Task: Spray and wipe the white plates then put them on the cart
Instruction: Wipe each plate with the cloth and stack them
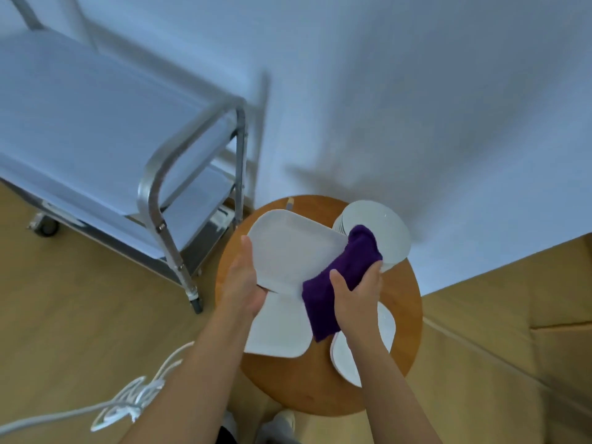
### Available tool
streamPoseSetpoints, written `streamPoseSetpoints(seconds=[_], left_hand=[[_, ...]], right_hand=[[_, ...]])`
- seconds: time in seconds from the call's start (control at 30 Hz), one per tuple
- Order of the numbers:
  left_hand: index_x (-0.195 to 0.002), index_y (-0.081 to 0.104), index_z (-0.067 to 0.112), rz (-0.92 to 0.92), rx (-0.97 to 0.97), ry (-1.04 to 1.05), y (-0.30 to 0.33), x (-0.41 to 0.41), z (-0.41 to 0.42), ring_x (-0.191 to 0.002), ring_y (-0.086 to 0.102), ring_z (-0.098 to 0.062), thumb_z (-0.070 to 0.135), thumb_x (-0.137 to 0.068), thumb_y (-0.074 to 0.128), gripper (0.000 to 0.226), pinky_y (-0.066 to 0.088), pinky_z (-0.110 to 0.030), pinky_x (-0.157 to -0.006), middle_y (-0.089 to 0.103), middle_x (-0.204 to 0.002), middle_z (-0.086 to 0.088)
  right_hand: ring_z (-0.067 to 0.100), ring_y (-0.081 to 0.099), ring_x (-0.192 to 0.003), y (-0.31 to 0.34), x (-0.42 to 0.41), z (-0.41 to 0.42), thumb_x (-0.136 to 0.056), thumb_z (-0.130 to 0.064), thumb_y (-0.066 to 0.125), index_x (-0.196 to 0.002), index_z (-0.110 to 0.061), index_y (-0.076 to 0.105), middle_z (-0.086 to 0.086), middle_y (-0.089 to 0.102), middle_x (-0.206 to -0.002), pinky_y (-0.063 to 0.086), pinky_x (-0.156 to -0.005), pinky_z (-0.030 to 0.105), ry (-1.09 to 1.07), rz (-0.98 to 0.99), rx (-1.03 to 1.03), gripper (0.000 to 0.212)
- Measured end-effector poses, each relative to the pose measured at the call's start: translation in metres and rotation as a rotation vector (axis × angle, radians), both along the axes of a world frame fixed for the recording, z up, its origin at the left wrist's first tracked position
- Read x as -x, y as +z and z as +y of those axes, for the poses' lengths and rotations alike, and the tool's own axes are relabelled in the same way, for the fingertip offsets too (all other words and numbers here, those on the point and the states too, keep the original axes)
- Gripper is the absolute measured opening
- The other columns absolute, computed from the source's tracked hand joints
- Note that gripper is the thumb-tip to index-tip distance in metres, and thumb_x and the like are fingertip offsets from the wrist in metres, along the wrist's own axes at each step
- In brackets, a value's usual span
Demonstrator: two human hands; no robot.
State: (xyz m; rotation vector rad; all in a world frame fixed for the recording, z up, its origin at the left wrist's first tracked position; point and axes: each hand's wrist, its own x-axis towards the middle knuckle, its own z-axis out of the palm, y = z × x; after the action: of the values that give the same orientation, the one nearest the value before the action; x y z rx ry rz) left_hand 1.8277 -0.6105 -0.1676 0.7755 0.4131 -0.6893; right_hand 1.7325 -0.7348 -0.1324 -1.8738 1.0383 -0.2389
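Note:
My left hand (pixel 245 283) holds a white rectangular plate (pixel 291 248) by its near left edge, raised above the round wooden table (pixel 407 302). My right hand (pixel 358 294) grips a purple cloth (pixel 339 277) that lies over the plate's right end. Another white rectangular plate (pixel 277 328) lies flat on the table beneath. A stack of round white plates (pixel 384 229) stands at the table's far right. More white plates (pixel 344 357) sit at the near right, partly hidden by my right forearm. No spray bottle is in view.
A steel cart (pixel 153 193) with pale shelves stands to the left, close to the table. A white wall runs behind. A tangle of white cable (pixel 134 398) lies on the wooden floor at the lower left.

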Motion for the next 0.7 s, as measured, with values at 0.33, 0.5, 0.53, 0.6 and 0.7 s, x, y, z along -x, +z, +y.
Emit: streamPoseSetpoints(seconds=[0.33,0.5,0.53,0.6,0.7], left_hand=[[-0.114,0.060,0.016,-0.308,-0.063,-0.034,0.114,0.018,-0.013,-0.086,0.072,-0.023,0.058,-0.092,0.038,0.052,0.057,-0.036,-0.068,0.075,-0.093,-0.007],[-0.117,0.061,0.019,-0.542,0.080,0.033,0.151,0.027,-0.007,-0.106,0.066,-0.012,0.050,-0.087,0.043,0.046,0.054,-0.027,-0.089,0.072,-0.111,0.000],[-0.115,0.061,0.020,-0.579,0.114,0.069,0.158,0.025,-0.005,-0.105,0.066,-0.009,0.047,-0.084,0.045,0.044,0.054,-0.025,-0.090,0.072,-0.110,0.002],[-0.111,0.060,0.023,-0.652,0.138,0.119,0.167,0.020,-0.002,-0.102,0.066,-0.004,0.042,-0.085,0.045,0.036,0.054,-0.019,-0.083,0.073,-0.105,0.008],[-0.108,0.062,0.023,-0.659,0.068,0.148,0.173,0.012,0.003,-0.093,0.068,-0.002,0.035,-0.102,0.033,0.032,0.053,-0.015,-0.072,0.074,-0.097,0.010]], right_hand=[[0.024,-0.004,-0.146,0.100,-0.041,0.024,-0.100,-0.035,0.028,-0.150,-0.008,0.003,0.012,-0.004,-0.158,-0.007,-0.112,0.023,0.257,-0.193,0.647,0.062],[0.009,-0.010,-0.141,0.135,-0.055,0.062,-0.095,-0.040,0.008,-0.149,-0.013,0.011,0.002,0.001,-0.157,-0.007,-0.113,0.022,0.441,-0.344,0.875,0.061],[0.008,-0.009,-0.141,0.141,-0.056,0.066,-0.097,-0.039,0.009,-0.149,-0.014,0.011,0.002,0.002,-0.157,-0.007,-0.112,0.021,0.479,-0.361,0.883,0.058],[0.011,-0.002,-0.144,0.152,-0.057,0.070,-0.098,-0.035,0.015,-0.149,-0.015,0.011,0.003,0.007,-0.158,-0.006,-0.112,0.020,0.553,-0.386,0.870,0.055],[0.014,0.006,-0.146,0.159,-0.051,0.074,-0.098,-0.035,0.017,-0.150,-0.015,0.014,0.003,0.011,-0.158,-0.003,-0.113,0.021,0.579,-0.383,0.851,0.056]])
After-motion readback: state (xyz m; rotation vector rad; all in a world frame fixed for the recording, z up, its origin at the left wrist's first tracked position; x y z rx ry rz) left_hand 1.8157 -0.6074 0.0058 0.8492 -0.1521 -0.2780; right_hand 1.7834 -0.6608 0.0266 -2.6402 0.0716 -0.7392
